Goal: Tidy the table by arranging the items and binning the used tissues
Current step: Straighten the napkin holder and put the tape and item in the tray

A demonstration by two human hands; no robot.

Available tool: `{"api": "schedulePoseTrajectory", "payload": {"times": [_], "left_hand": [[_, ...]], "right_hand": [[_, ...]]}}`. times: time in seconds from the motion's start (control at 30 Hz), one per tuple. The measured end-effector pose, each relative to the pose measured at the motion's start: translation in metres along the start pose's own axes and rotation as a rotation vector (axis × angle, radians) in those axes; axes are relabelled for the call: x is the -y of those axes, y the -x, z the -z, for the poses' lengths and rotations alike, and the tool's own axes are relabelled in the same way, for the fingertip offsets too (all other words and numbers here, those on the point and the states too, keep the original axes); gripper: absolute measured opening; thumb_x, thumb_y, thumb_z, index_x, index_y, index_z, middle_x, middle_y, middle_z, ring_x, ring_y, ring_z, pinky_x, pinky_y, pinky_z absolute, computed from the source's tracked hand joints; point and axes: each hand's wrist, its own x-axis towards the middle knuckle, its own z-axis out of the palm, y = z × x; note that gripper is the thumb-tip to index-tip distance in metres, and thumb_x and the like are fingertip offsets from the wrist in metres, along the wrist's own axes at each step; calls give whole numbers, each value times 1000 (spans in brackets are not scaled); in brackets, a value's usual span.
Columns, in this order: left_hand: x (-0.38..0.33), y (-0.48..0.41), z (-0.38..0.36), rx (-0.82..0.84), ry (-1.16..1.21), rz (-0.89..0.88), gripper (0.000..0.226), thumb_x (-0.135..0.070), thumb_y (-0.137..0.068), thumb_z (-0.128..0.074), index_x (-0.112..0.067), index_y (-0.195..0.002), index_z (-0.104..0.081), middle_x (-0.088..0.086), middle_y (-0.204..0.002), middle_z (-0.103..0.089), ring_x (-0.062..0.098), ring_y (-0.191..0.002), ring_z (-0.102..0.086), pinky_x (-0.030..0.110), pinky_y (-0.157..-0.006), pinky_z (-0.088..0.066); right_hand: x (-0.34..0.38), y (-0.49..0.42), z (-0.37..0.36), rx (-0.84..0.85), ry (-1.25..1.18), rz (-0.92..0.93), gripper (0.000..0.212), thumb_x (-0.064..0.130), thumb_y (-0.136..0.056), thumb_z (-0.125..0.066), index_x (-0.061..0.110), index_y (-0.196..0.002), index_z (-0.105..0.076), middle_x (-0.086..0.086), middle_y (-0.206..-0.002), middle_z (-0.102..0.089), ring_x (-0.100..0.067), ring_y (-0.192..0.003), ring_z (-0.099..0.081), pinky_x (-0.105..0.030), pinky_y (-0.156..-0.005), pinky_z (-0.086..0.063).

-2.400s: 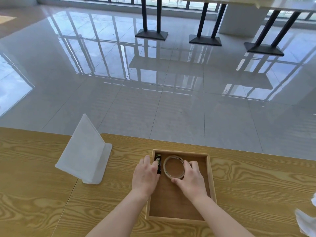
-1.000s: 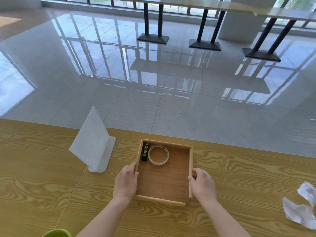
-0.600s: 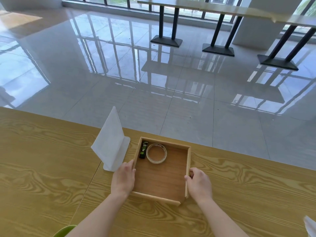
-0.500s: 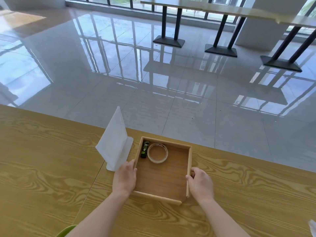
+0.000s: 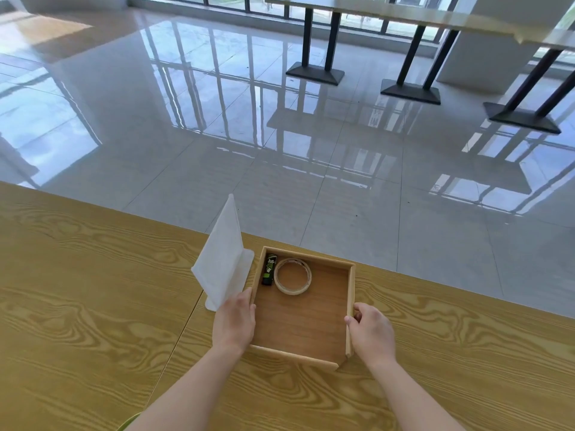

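You are gripping the wooden tray (image 5: 303, 318) from both sides: your left hand (image 5: 235, 321) is curling over its left wall, your right hand (image 5: 371, 332) pinching its right wall. The tape roll (image 5: 292, 280) and lighter (image 5: 269, 269) are lying in its far-left corner. The white sign stand (image 5: 222, 262) is touching that left wall (no slack there), while open table (image 5: 466, 353) is lying rightward.

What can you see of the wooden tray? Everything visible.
The wooden tray is square, shallow, light-rimmed with a darker brown floor, flat on the wood-grain table. The left hand grips its left wall, the right hand its right. A tape roll and a small black-green item lie in its far-left corner.
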Motion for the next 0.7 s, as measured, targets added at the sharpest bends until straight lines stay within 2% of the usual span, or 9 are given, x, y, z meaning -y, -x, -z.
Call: {"api": "schedulePoseTrajectory", "payload": {"times": [0.17, 0.47, 0.7], "left_hand": [[2, 1, 0, 14, -1, 14, 33, -18, -96, -55, -14, -129, -58, 4, -108, -69, 24, -98, -65, 36, -81, -53], [2, 3, -1, 17, 23, 38, 42, -20, -96, -55, -14, -138, -52, 5, -120, -66, 24, -109, -62, 38, -90, -52], [2, 5, 0, 7, 16, 33, 38, -19, -95, -57, -14, -133, -56, 5, -117, -68, 25, -107, -63, 37, -87, -51]], "right_hand": [[1, 1, -1, 1, 5, -5, 36, 21, -94, -62, 12, -129, -61, -2, -110, -67, -20, -101, -61, -32, -82, -48], [1, 4, 0, -1, -16, -4, 37, 21, -94, -63, 12, -129, -61, -4, -113, -68, -21, -105, -61, -36, -89, -51], [-1, 7, -2, -9, -50, -19, 38, 21, -93, -64, 12, -129, -61, -3, -113, -69, -21, -106, -62, -34, -90, -50]]}}
